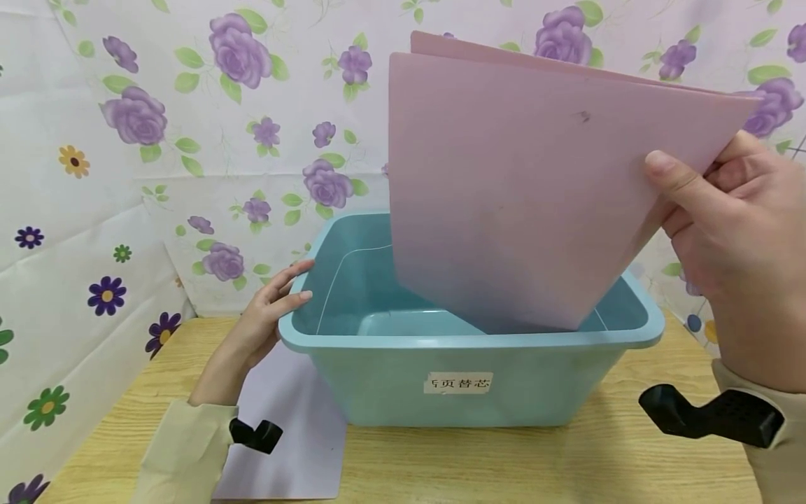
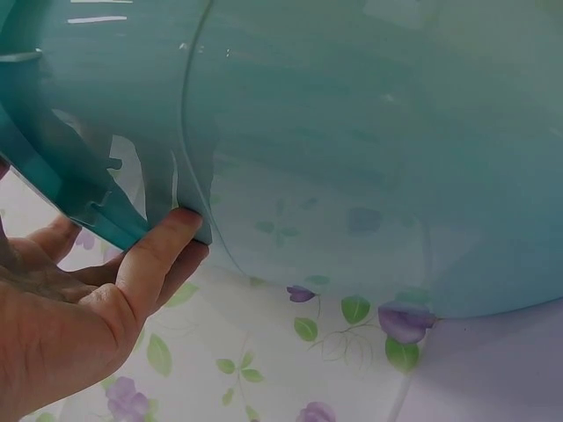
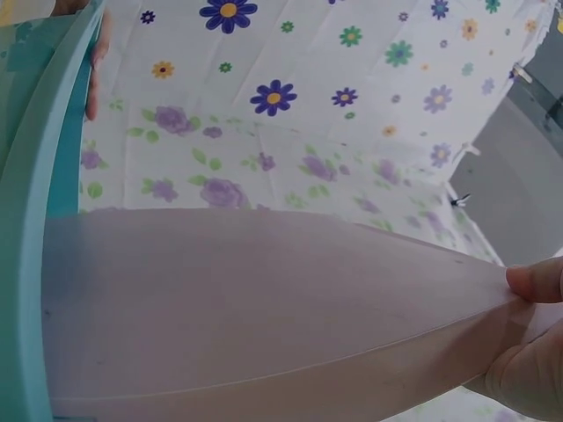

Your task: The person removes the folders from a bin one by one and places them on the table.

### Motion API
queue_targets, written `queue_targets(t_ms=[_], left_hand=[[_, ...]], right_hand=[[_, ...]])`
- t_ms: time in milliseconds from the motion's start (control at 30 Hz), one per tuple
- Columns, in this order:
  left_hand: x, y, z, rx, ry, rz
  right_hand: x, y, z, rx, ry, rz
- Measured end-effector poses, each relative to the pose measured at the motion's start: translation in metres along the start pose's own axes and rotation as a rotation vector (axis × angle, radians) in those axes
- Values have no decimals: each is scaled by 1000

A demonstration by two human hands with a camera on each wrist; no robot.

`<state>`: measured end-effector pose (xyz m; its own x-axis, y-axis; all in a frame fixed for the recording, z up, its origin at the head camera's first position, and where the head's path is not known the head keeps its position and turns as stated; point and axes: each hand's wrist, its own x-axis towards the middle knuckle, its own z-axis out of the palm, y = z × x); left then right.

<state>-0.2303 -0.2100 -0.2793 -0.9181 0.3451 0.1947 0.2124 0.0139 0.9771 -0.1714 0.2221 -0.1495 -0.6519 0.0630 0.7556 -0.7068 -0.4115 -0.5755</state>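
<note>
Over the tub (image 1: pixel 390 392), pink sheets (image 1: pixel 535 182) hang from the right hand (image 1: pixel 743 224). Right hand is pinching them at their right edge: thumb on the front face, other fingers curled behind. At least two layers, back one showing past the front along the top; can't tell if it's one folded piece or separate pieces. Top edge slopes down to the right, bottom corner dips inside the tub just behind the front rim (image 1: pixel 472 342). Can't tell if it touches the tub. Small dark mark on the front face.

Left hand (image 1: pixel 267 311) is on the tub's left end, fingers loosely extended, touching the rim and outer wall, not clenched.

Tub is blue, upright on the wood-grain desk (image 1: pixel 441 465). White label (image 1: pixel 460 383) with dark print on its front wall, left edge ragged. Lilac sheet (image 1: pixel 308 448) lies flat on the desk by the tub's left end, below the left forearm.

Beige sleeves (image 1: pixel 182 455) on both arms, black mount (image 1: pixel 743 418) at each wrist. Behind: rose-print cloth (image 1: pixel 239 52). Left side: daisy-print cloth (image 1: pixel 94 231). Clips on a cloth edge in the right-wrist view, blurred.
</note>
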Motion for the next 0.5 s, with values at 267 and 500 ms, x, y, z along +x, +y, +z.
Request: queue_targets(t_ms=[267, 500], left_hand=[[0, 0, 0, 20, 15, -3], [-1, -1, 0, 23, 20, -12]], right_hand=[[3, -4, -4, -49, 4, -31], [6, -5, -8, -8, 28, -12]])
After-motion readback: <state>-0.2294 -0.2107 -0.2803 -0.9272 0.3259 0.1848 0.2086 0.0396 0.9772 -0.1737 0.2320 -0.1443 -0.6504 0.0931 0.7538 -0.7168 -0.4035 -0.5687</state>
